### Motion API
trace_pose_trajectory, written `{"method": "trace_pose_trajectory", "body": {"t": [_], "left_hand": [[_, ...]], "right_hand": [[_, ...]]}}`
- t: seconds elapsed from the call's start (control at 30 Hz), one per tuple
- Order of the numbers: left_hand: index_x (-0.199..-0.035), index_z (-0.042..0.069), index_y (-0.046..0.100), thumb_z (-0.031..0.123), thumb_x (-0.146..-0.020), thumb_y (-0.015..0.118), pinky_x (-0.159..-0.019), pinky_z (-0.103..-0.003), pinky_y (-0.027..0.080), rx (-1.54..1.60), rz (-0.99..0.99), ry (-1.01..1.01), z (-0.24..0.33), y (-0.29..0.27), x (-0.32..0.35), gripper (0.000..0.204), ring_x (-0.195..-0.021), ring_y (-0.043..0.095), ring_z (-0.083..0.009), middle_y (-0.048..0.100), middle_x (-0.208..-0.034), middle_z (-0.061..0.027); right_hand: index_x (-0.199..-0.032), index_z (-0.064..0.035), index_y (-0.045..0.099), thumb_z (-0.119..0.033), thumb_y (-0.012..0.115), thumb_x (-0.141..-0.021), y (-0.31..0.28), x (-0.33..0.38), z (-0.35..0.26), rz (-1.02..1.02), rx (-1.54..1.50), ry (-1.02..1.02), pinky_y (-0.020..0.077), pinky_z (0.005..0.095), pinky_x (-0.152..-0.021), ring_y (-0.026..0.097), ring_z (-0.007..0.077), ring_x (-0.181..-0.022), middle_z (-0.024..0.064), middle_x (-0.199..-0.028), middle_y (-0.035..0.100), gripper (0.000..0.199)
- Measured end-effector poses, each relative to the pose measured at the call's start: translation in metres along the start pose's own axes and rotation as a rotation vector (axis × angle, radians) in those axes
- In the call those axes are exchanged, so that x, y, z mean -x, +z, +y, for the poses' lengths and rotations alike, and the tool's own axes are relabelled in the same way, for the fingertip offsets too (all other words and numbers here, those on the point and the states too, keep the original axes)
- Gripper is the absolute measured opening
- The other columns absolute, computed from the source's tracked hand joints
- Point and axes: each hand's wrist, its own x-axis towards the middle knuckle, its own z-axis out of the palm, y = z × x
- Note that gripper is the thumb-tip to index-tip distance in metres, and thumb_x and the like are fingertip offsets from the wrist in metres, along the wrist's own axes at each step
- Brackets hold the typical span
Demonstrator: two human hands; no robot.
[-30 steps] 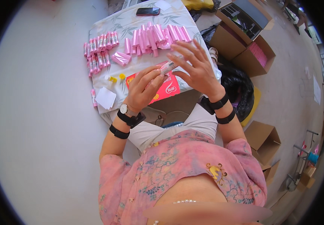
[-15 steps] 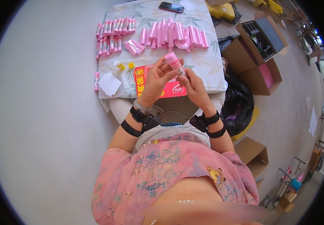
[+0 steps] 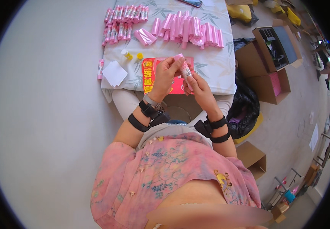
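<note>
A pink floral-print top (image 3: 172, 168), pale trousers (image 3: 123, 104) and black forearm straps (image 3: 218, 123) are worn.

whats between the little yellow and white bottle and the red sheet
In the head view, a small yellow piece, perhaps a cap, lies on the tablecloth between the bottle and the red sheet.

Grey floor (image 3: 283, 128) beside cloth-covered table (image 3: 215, 74)

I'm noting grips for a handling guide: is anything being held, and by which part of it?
A labelled pink roll: the left hand holds it near its far end, the right hand near its near end.
</note>
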Motion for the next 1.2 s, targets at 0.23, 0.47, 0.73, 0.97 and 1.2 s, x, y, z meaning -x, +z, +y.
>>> {"method": "trace_pose_trajectory", "body": {"t": [0.23, 0.47, 0.73, 0.97, 1.2], "left_hand": [[-0.107, 0.000, 0.063, 0.036, -0.104, 0.057, -0.079, -0.032, 0.059, -0.141, 0.100, 0.011, -0.005, -0.012, -0.002, 0.037, -0.085, 0.073, -0.0187, 0.072, -0.096, -0.0119], [-0.118, -0.004, 0.063, 0.065, -0.104, 0.032, -0.090, -0.037, 0.057, -0.153, 0.239, -0.143, 0.017, -0.034, -0.005, 0.077, -0.091, 0.072, -0.0222, 0.073, -0.103, -0.0163], [-0.133, -0.007, 0.050, 0.061, -0.105, 0.030, -0.102, -0.040, 0.051, -0.060, 0.274, 0.072, 0.028, -0.048, 0.007, 0.076, -0.107, 0.068, -0.0282, 0.067, -0.119, -0.0246], [-0.135, -0.005, 0.051, 0.057, -0.104, 0.044, -0.084, -0.031, 0.054, -0.254, 0.365, 0.237, 0.021, -0.038, 0.013, 0.070, -0.090, 0.069, -0.0191, 0.070, -0.101, -0.0147], [-0.116, -0.003, 0.062, 0.042, -0.100, 0.064, -0.054, -0.029, 0.036, -0.800, 0.455, 0.465, 0.022, -0.030, 0.013, 0.048, -0.058, 0.045, -0.0083, 0.055, -0.066, -0.0005]], "right_hand": [[-0.108, -0.0002, 0.054, -0.023, 0.043, -0.110, 0.008, -0.002, 0.001, -0.020, -0.021, 0.039, 0.0454, 0.0271, -0.068, 0.047, 0.0091, -0.072, 0.0005, -0.086, 0.051, 0.025], [-0.116, 0.0025, 0.056, -0.024, 0.043, -0.110, 0.018, 0.002, 0.000, -0.029, -0.147, 0.116, 0.0447, 0.0280, -0.070, 0.046, 0.0092, -0.072, 0.0014, -0.089, 0.052, 0.030], [-0.103, -0.0023, 0.054, -0.024, 0.044, -0.110, 0.025, 0.001, 0.003, 0.024, -0.151, 0.103, 0.0446, 0.0274, -0.065, 0.047, 0.0094, -0.069, 0.0002, -0.082, 0.050, 0.025], [-0.111, 0.0009, 0.054, -0.018, 0.052, -0.106, 0.044, 0.006, 0.004, 0.134, 0.641, -0.114, 0.0469, 0.0365, -0.066, 0.056, 0.0254, -0.071, 0.0135, -0.087, 0.059, 0.019], [-0.118, 0.0051, 0.049, -0.016, 0.060, -0.100, 0.056, 0.009, 0.002, 0.081, 0.909, -0.333, 0.0496, 0.0493, -0.075, 0.061, 0.0450, -0.091, 0.0269, -0.100, 0.060, 0.029]]}}
